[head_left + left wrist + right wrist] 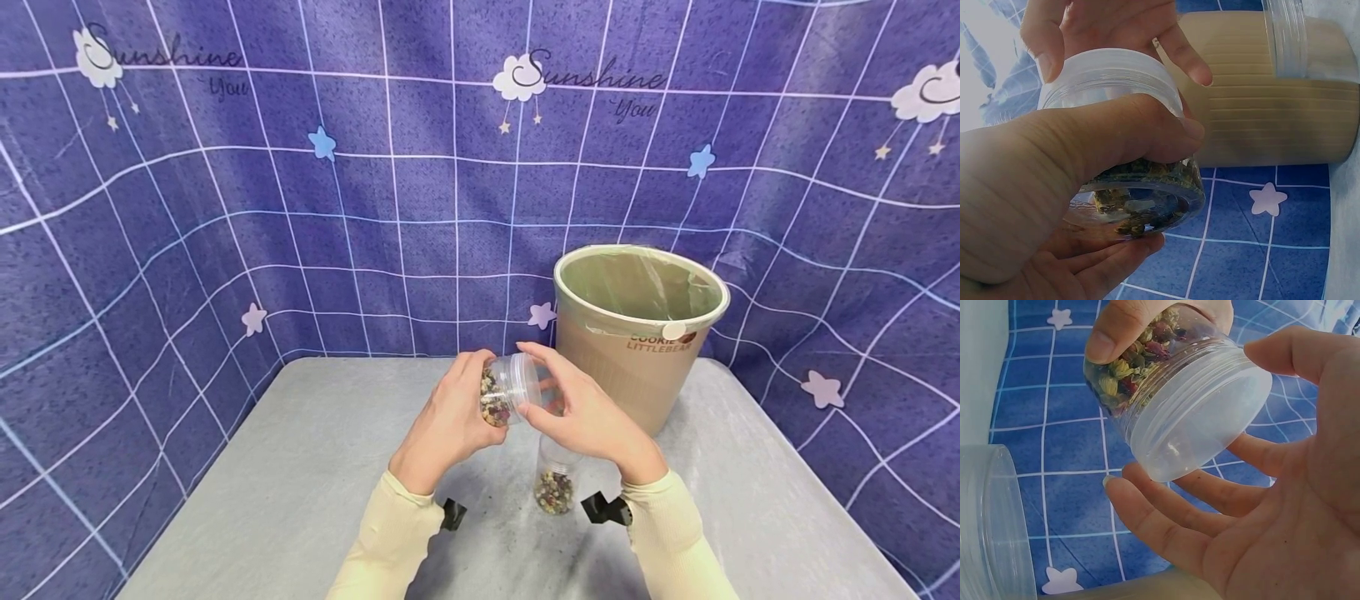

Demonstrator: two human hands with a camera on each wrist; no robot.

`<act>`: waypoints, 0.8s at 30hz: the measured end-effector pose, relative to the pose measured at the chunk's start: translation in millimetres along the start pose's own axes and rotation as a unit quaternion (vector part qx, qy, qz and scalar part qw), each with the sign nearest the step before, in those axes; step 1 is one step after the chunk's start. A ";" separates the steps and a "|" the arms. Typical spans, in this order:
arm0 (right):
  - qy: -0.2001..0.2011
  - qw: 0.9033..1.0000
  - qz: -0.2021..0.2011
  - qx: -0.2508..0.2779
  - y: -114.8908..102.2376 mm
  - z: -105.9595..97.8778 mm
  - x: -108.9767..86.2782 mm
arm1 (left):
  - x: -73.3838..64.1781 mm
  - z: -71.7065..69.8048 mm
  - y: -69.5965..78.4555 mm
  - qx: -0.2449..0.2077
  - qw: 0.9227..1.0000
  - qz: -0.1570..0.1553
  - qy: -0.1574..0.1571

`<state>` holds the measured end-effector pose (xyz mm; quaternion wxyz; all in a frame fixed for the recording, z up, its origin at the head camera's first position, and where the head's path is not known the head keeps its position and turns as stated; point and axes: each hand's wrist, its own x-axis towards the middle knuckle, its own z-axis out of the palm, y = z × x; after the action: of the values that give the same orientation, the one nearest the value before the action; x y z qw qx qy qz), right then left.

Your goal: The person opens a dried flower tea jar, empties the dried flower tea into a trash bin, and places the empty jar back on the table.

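Left hand: the left hand (448, 412) grips the body of a clear jar (495, 398), thumb on one side and fingers on the other.
Right hand: the right hand (588, 410) is open, fingers spread and loosely bent around the lid end; firm contact cannot be told.
Held jar: between the two hands, tipped on its side, its translucent lid (1207, 425) on and facing the right palm; dried flowers (1138, 369), yellow-green and dark red, inside.
Second jar: a similar second jar (554, 492) stands below the right hand, between the wrists, with dried flowers low in it.
Sleeves: pale yellow sleeves (393, 537) at both wrists.
Bin: a beige bin (626, 371) with a green liner, just beyond the right hand.
Table: grey table (322, 467) under both hands.
Backdrop: blue gridded cloth (420, 250) beyond everything.
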<state>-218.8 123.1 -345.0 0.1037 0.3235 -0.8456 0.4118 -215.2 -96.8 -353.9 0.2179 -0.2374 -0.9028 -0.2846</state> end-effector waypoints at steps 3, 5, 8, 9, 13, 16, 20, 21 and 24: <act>0.001 1.000 -0.003 0.000 0.2 0.1 0.1 | -0.4 -0.8 -0.9 -0.002 1.000 0.000 0.003; 0.002 1.000 -0.002 0.001 0.2 0.1 0.0 | -0.6 -1.4 -1.3 -0.002 1.000 -0.001 0.005; 0.005 1.000 -0.003 0.000 0.3 0.0 -0.1 | -0.9 -2.2 -2.0 -0.001 1.000 -0.001 0.008; 0.005 1.000 -0.003 0.001 0.2 -0.1 -0.1 | -0.9 -2.5 -2.3 0.000 1.000 -0.001 0.008; 0.005 1.000 -0.004 0.004 0.4 0.0 0.1 | -1.3 -4.3 -3.7 0.001 1.000 -0.001 0.013; 0.005 1.000 -0.003 0.004 0.8 0.0 0.4 | -1.2 -6.0 -5.1 -0.001 1.000 0.000 0.018; 0.008 1.000 -0.003 0.002 1.0 0.0 1.2 | -0.2 -8.7 -7.6 0.000 1.000 -0.009 0.020; 0.009 1.000 -0.002 0.002 1.0 0.1 1.3 | 0.1 -9.6 -8.3 0.001 1.000 -0.013 0.020; 0.010 1.000 0.002 -0.001 0.4 0.3 1.3 | 1.1 -13.3 -10.2 0.003 0.999 -0.028 0.018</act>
<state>-220.1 122.4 -344.8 0.1113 0.3175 -0.8458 0.4140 -218.2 -112.1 -347.7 0.2267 -0.2065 -0.9058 -0.2924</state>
